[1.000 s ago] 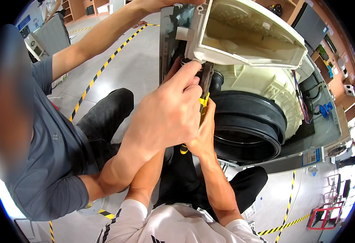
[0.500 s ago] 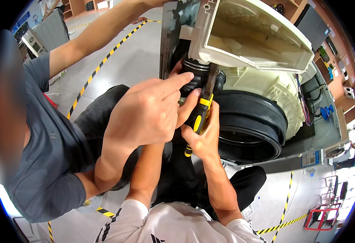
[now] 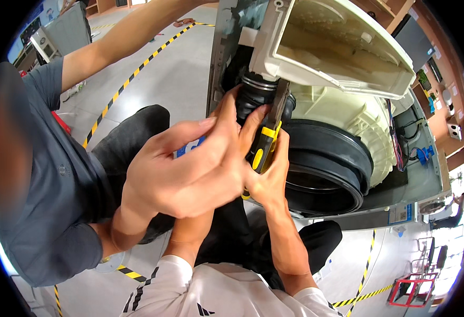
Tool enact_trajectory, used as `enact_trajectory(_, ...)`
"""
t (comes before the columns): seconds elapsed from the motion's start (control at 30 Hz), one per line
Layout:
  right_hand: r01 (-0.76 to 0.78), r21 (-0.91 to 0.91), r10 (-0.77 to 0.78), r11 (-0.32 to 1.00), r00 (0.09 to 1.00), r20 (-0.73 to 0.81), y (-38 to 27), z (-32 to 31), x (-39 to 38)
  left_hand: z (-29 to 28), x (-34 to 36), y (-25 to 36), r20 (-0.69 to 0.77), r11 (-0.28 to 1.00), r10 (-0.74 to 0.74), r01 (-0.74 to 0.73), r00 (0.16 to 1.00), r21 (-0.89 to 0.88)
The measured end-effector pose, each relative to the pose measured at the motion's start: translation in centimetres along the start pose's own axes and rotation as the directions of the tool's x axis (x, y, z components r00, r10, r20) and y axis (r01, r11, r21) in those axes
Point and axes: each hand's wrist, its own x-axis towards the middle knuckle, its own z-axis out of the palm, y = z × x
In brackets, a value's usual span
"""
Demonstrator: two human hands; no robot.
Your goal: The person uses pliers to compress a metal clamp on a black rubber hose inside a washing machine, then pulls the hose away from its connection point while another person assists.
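My right hand (image 3: 269,177) grips yellow-and-black pliers (image 3: 263,145), whose metal jaws lie along a black rubber hose (image 3: 258,92). My left hand (image 3: 250,127) closes on that hose, mostly hidden behind a co-worker's hand (image 3: 184,174), which has a small blue object (image 3: 186,148) among its curled fingers. Above the hose sits a cream dispenser housing (image 3: 343,47). A pale plastic tub (image 3: 327,103) with a black door gasket (image 3: 329,158) sits to the right inside the opened washing machine cabinet.
A co-worker (image 3: 62,179) crouches close on my left, other arm raised toward the machine's top. Wires (image 3: 396,137) hang at the tub's right. Shelves (image 3: 433,127) stand at right, a red frame (image 3: 411,290) at lower right, another appliance (image 3: 70,29) at upper left.
The co-worker's near hand has drawn back from the hose, down-left, its fingers curling, and a blue object now shows there. More of the hose and pliers' jaws is visible.
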Motion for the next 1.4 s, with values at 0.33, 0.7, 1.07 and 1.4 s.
enact_trajectory(0.33,-0.114,0.195,0.093,0.974,0.989,0.112,0.8,-0.3,0.4,0.5,1.7,0.5,-0.024,0.999,0.028,-0.027,0.999,0.033)
enact_trajectory(0.7,-0.137,0.178,0.116,0.975,0.985,0.124,0.8,-0.4,0.0,0.6,1.0,-0.1,-0.027,0.991,-0.063,0.059,0.998,-0.122)
enact_trajectory(1.07,-0.131,0.139,0.115,0.982,0.987,0.116,0.1,-0.1,2.0,1.4,3.0,0.7,-0.078,0.978,-0.148,0.135,0.986,-0.156)
enact_trajectory(1.4,-0.177,0.244,0.141,0.954,0.977,0.157,1.1,-0.7,0.5,1.5,1.4,1.2,-0.098,0.989,-0.071,0.058,0.993,-0.137)
